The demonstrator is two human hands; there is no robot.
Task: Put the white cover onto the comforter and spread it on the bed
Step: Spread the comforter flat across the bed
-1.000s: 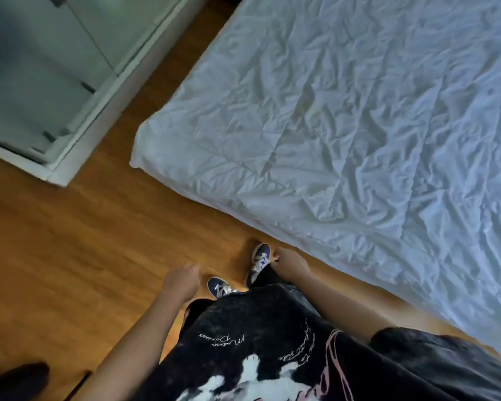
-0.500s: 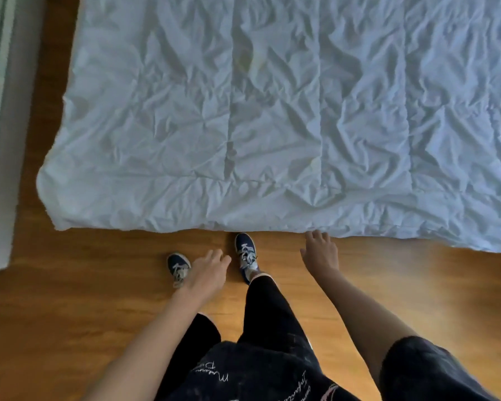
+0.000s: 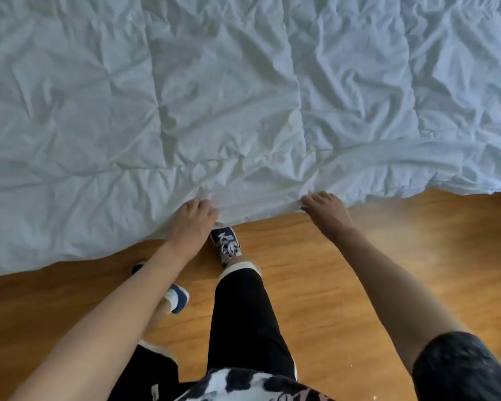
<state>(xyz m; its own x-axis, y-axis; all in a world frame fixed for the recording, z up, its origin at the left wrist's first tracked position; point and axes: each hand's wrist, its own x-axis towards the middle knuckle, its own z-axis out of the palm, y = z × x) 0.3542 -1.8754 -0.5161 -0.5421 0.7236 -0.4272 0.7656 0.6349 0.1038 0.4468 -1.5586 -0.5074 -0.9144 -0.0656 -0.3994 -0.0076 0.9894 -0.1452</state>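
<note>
Two hands at the near edge of the white comforter, which lies spread on the wooden floor. Left hand and right hand each pinch a fold of the hem, fingers curled. Risk: an uneven pull could bunch it or drag it under the front shoe (toe touching the hem). Fabric looks heavily creased, quilted, soft.

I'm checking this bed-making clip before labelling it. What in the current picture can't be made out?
Head view only:
- Comforter: its far and side edges are cut off by the frame.
- Bed: hidden under the comforter.
- Left hand and right hand: fingertips tucked into the bunched near edge, so the exact grip is unclear.
- Left shoe: partly behind the left forearm.
</note>
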